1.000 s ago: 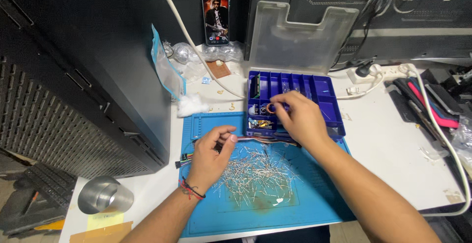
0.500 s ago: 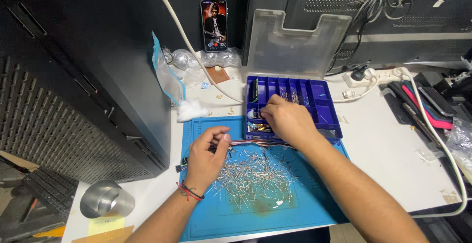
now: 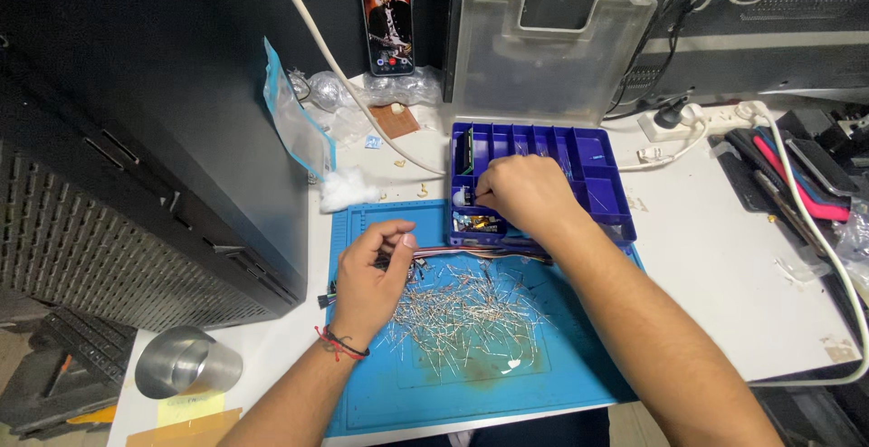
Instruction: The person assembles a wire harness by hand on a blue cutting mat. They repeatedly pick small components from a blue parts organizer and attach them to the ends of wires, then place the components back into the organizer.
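ribbon cable (image 3: 507, 253) lies left-right

left hand (image 3: 367, 275): curled, palm down | right hand (image 3: 525, 195): fingers pinched

A deep blue box (image 3: 597, 175) with a clear, cloudy lid (image 3: 543, 58) sits on a bright blue mat (image 3: 579, 366) strewn with silvery pins (image 3: 462, 311), beside a multicoloured ribbon cable (image 3: 489, 252), on a white worktop (image 3: 724, 275).
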